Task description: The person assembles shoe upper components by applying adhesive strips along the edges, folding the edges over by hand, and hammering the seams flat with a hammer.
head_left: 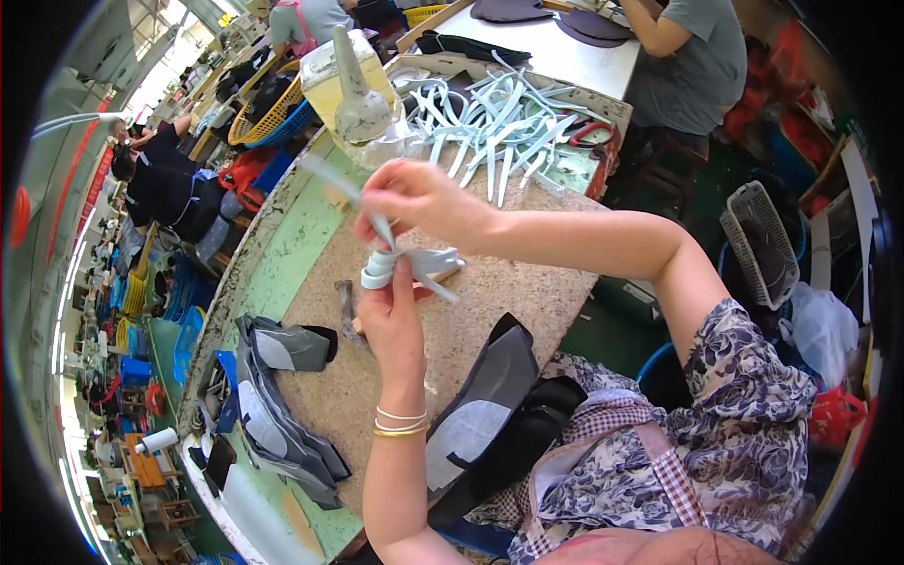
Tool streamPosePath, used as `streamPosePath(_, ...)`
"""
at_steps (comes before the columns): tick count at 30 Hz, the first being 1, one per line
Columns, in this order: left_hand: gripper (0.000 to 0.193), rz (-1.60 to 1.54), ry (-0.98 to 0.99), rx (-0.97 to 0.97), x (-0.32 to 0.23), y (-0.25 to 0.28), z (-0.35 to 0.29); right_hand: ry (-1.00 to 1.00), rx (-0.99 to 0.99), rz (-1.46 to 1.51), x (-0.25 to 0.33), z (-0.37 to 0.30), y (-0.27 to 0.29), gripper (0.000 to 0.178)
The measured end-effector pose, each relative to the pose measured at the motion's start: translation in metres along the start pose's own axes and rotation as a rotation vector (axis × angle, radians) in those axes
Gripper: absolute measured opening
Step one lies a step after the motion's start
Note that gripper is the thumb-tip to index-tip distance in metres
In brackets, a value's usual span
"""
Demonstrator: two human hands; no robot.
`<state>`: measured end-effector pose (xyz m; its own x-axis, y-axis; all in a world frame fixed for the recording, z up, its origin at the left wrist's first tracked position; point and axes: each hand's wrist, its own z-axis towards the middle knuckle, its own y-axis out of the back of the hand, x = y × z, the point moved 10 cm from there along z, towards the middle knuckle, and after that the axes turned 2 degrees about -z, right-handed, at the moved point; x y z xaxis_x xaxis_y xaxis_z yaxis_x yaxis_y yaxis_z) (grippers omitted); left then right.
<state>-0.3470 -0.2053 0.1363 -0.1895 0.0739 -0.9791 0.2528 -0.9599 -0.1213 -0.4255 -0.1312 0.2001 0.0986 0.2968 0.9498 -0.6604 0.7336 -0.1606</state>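
Mat (518,282), brown and speckled, lies below the fingers. Left hand (391,315) grips pale-blue strip bundle (377,271); right hand (414,200), just above, pinches one strip (381,229). Beyond the fingers are heaped strips (508,118) and a grey-shirted co-worker (706,56).

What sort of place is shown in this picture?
It looks like a factory workshop: there are many pale strips in a heap, stacked grey cut pieces, and another person at a white table.

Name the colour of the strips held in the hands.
The strips are a pale, whitish blue, seen best in the head view.
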Motion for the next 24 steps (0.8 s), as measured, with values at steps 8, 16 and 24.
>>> streamPosePath(8, 0.035, -0.343, 0.161, 0.035, 0.025, -0.028, 0.063, 0.234, -0.693, 0.075, 0.054, -0.018, 0.165, 0.02)
streamPosePath(16, 0.047, 0.469, -0.324, 0.108, -0.014, -0.029, 0.051, 0.065, 0.015, -0.552, 0.073, -0.043, 0.063, 0.02)
streamPosePath(24, 0.028, 0.219, 0.16, 0.036, -0.041, 0.08, -0.13, -0.211, 0.533, -0.439, -0.02, -0.115, -0.064, 0.027)
